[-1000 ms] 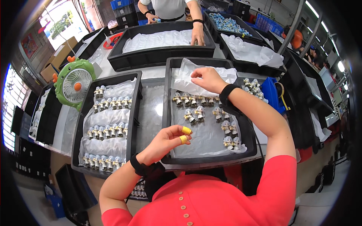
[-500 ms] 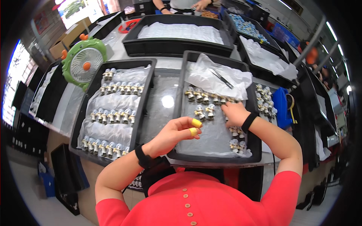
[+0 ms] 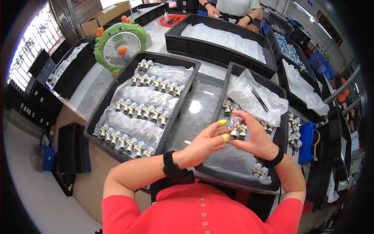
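Observation:
My right hand (image 3: pixel 257 137) pinches a small figurine (image 3: pixel 236 125) with a pale blue-grey head and a white and gold body, above the right black tray (image 3: pixel 218 176). My left hand (image 3: pixel 202 145), yellow covers on its thumb and index fingertips, is just left of that figurine. Its thumb and index finger are apart; whether they touch the figurine I cannot tell. More figurines (image 3: pixel 260 170) of this kind lie on the right tray's translucent sheet, some hidden behind my hand. Black tweezers (image 3: pixel 259 99) rest there on crumpled white lining. In the left black tray (image 3: pixel 186 93), figurines (image 3: pixel 142 111) lie in rows on white lining.
A green animal-shaped fan (image 3: pixel 120 46) stands behind the left tray. Beyond is a large black tray (image 3: pixel 218 48) with white lining. Right of my tray are more figurines (image 3: pixel 293 130) and a blue container (image 3: pixel 307 142). Across the table, a co-worker's hands (image 3: pixel 212 10) are visible.
My right hand has come up from the tray's figurines with one between its fingers. My left hand has moved right beside it. The whole view has shifted and tilted.

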The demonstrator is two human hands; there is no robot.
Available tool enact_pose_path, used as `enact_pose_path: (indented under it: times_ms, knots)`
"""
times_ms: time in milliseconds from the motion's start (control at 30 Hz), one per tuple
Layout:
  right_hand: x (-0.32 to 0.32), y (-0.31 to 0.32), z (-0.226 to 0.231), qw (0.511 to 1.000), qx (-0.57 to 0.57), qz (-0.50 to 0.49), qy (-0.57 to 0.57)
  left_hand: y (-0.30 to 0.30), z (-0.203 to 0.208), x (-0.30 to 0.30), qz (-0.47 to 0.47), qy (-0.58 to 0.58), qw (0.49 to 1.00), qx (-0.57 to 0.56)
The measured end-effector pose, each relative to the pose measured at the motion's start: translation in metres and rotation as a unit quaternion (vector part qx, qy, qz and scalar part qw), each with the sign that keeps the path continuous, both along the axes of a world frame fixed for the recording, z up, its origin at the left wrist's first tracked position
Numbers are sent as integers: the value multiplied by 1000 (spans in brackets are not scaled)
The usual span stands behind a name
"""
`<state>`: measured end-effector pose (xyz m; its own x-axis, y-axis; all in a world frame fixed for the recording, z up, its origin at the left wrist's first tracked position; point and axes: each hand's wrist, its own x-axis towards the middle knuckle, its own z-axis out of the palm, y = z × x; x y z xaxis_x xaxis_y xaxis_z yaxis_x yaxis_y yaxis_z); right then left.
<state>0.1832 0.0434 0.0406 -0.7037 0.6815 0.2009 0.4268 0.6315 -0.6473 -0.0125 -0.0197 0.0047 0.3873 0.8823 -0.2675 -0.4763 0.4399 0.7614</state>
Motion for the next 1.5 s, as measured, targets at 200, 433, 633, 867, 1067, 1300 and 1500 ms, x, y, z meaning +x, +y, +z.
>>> enact_pose_path:
  times_ms: [200,433,633,867,1067,1300,1500]
  knots:
    - [-14,-6,-16,997,3,22,79,8,-3,-2,-12,-17,998,67]
    - [-11,0,-29,993,29,40,106,10,-4,-2,8,14,995,95]
    - [-10,-1,-28,992,-33,23,119,10,-4,-2,27,24,996,85]
    - [-8,1,-32,990,-9,36,134,11,-2,0,12,34,996,82]
    - [-13,-6,-33,990,56,15,129,9,-6,2,34,39,993,107]
    - [-11,-12,-28,990,39,-15,138,11,-3,0,32,-3,990,134]
    - [-14,-7,-31,981,90,-12,170,13,-1,-2,19,-50,993,101]
